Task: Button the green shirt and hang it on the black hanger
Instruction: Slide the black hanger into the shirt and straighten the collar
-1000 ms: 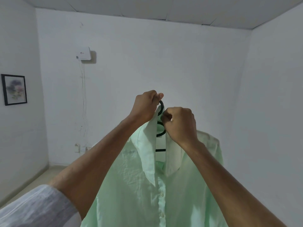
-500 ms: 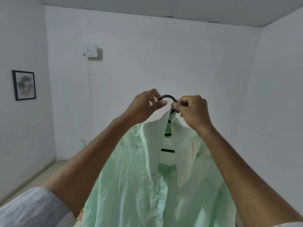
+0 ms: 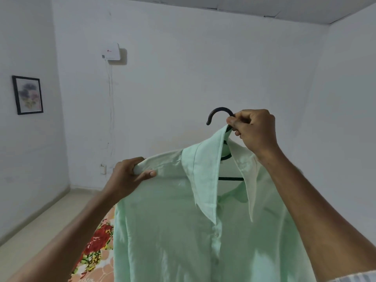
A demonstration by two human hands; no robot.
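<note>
While right hand (image 3: pixel 254 132) pinches hanger (image 3: pixel 219 111), left hand (image 3: pixel 130 177) grips shirt (image 3: pixel 166 220) shoulder.

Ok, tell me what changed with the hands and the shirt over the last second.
The left hand let go of the collar near the hook, moved down and out, and now grips the green shirt at its shoulder. The right hand still pinches the black hanger below its hook, and the shirt stays on it.

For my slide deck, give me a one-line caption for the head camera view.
Right hand holds the black hanger by its hook while left hand grips the green shirt at its shoulder.
</note>
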